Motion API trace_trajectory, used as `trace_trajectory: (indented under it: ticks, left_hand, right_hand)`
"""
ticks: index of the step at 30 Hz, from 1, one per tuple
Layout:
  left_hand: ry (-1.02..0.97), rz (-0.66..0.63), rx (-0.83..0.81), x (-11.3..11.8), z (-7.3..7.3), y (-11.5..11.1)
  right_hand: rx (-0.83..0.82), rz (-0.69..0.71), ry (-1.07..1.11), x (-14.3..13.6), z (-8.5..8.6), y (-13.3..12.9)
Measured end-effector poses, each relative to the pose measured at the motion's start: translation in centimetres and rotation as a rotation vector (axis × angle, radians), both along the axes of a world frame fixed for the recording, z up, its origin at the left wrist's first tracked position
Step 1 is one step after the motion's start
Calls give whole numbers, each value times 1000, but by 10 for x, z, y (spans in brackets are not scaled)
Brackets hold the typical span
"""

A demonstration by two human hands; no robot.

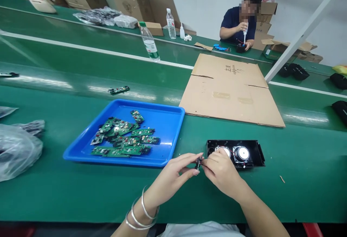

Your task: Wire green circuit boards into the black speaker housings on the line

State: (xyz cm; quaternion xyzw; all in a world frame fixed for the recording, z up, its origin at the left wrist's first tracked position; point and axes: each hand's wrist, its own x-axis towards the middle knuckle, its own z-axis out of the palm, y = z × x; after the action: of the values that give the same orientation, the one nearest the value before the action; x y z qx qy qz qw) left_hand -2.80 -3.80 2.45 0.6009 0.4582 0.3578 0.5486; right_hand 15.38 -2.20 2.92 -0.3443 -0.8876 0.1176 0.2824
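A small part (198, 162), dark and seen nearly edge-on, is held up between the two hands, just above the green table (306, 179) and beside the near left corner of the black case (255, 152). By the left hand (170, 177) it is pinched between thumb and fingertips, and the bracelets (135, 217) are worn on that wrist. The right hand (223, 175) is brought in close from the other side, its fingers bent and bunched toward the part's edge; whether anything is gripped by them cannot be told, as the tips are partly hidden. The case is laid open side up, with two round speakers (241, 153) set in it, one partly covered by the right hand. To the left, loose circuit boards (121, 152) are heaped in the blue tray (166, 132), and flattened cardboard (225, 103) is spread beyond the case. The step in hand is judged to be close handling of the small part, apart from the case. For any further fine move, a steady left pinch seems called for, with light fingertip work from the right and the part turned so that its face can be seen, without the speakers being pressed.
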Motion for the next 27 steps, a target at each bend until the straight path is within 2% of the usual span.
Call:
trace_trajectory:
  ticks: [3, 7, 13, 17, 21, 24, 27]
  left_hand:
    - [-36, -1, -1, 0, -4, 2]
    - [-131, 67, -33, 3, -10, 2]
    - [-162, 88, -150, 14, -9, -1]
    - [-225, 164, -240, 21, -11, -6]
    - [-202, 208, -326, 14, -12, -10]
    - [-88, 111, -406, 7, -8, -12]
    - [-53, -79, -492, 9, -3, -15]
  right_hand:
    - [8, 26, -28, 2, 0, 3]
    - [-26, 19, 21, 1, -6, 5]
    - [-109, -40, 12, 7, -6, -4]
    - [-243, -101, -11, 42, 1, -13]
    - [-278, -304, -140, 96, -3, -21]
    - [-320, -349, -207, 124, -7, -25]
    - [-352, -317, -241, 129, -7, -26]
